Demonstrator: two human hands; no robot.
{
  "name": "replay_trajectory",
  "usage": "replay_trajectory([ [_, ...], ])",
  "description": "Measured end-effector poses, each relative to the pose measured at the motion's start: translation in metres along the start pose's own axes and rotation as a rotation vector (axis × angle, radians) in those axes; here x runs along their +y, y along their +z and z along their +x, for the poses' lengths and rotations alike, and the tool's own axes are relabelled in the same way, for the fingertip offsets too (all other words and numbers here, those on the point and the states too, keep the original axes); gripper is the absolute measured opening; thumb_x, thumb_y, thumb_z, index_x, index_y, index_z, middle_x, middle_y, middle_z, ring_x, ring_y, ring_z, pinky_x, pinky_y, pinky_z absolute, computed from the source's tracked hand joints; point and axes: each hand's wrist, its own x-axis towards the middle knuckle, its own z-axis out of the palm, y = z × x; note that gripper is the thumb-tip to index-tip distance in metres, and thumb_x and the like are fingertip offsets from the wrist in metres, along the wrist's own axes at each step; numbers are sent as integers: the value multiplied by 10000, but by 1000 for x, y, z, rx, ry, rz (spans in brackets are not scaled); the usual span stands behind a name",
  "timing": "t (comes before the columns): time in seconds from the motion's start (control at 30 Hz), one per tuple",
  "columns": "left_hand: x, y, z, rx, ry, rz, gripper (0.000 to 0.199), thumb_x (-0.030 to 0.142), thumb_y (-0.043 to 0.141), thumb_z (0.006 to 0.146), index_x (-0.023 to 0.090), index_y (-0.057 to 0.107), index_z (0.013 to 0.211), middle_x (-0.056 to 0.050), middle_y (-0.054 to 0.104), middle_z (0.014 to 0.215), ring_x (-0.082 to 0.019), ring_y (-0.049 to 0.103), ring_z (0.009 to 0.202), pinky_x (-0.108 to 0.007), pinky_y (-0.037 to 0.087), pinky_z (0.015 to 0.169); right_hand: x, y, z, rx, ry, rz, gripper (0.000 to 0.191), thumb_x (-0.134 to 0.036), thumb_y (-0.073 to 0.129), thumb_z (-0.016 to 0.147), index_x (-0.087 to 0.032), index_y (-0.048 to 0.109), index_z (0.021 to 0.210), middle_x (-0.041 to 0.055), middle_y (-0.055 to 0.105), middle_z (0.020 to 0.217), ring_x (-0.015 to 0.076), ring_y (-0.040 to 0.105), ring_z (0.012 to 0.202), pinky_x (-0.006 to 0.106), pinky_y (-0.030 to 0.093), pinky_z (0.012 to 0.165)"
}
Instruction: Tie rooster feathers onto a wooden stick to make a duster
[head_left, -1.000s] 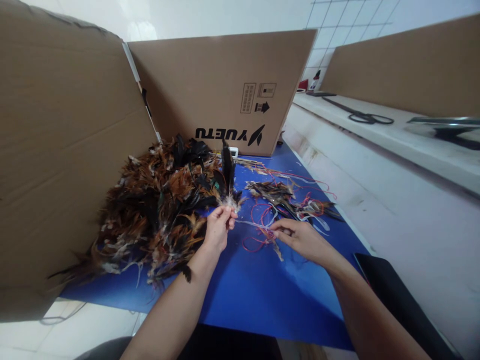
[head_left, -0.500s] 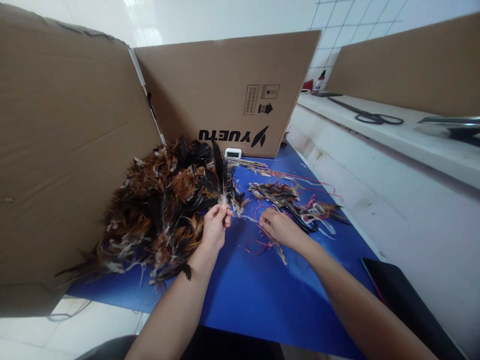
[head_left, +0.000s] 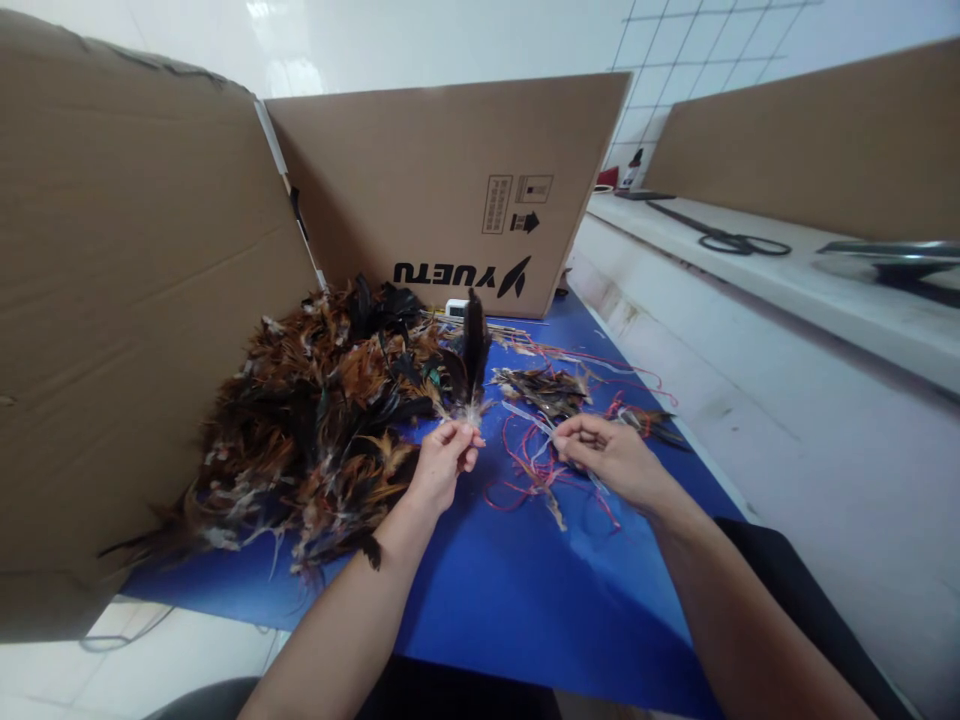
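My left hand pinches the base of a dark feather bunch, which stands upright above the fingers. To the right, my right hand is closed on a thin whitish strip that sticks out past the fingertips. A large heap of brown and black feathers lies left of my left hand. Tangled red strings lie between and below the hands. Just beyond my right hand is a small pile of dull feathers.
Cardboard panels stand behind and left of the blue table. A small white device sits by the back panel. Scissors and a small bottle rest on the white ledge at right. Another feather bundle lies at the table's right.
My right hand has moved right, away from my left hand, with the whitish strip. My left hand and its feathers have shifted slightly right and nearer. The view has shifted a little.
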Motion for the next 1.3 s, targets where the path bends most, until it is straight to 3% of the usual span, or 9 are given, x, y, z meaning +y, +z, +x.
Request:
replay_trajectory([
  [0.13, -5, 5, -4, -50, -16, 49, 295, 394, 703, 688, 114, 622, 733, -39, 602, 690, -55, 494, 498, -174, 328, 439, 1, 6, -9, -24, -20, -15, 234, -415, 601, 732, -181, 609, 725, 3, 580, 634, 117, 509, 565, 243, 420, 543],
  [0.37, -6, 8, -7, -112, -92, 115, 285, 396, 699, 694, 122, 625, 724, -20, 570, 544, -73, 498, 475, -183, 351, 458, 11, 13, -16, -108, -43, 2, 257, -443, 574, 765, -189, 608, 757, 25, 608, 664, 143, 557, 609, 255, 461, 570],
  [0.6, -10, 8, -6, -115, -144, 95, 285, 381, 716, 677, 113, 626, 708, -33, 595, 565, -67, 504, 463, -181, 354, 445, 16, 10, -19, -153, -104, -76, 247, -434, 537, 815, -202, 616, 779, 22, 640, 726, 152, 581, 669, 263, 459, 629],
  [0.77, -12, 8, -5, -85, -175, 83, 302, 374, 743, 648, 98, 634, 707, -45, 621, 589, -72, 540, 481, -190, 421, 496, 16, 9, -19, -169, -123, -116, 226, -403, 510, 839, -208, 618, 801, 30, 649, 767, 162, 582, 716, 267, 451, 662],
  [1.3, -11, 8, -4, -78, -167, 75, 288, 333, 754, 635, 75, 640, 694, -33, 621, 602, -62, 561, 517, -173, 458, 551, 10, 8, -22, -226, -106, -195, 222, -387, 490, 841, -205, 615, 813, 7, 646, 741, 144, 558, 658, 257, 421, 603],
])
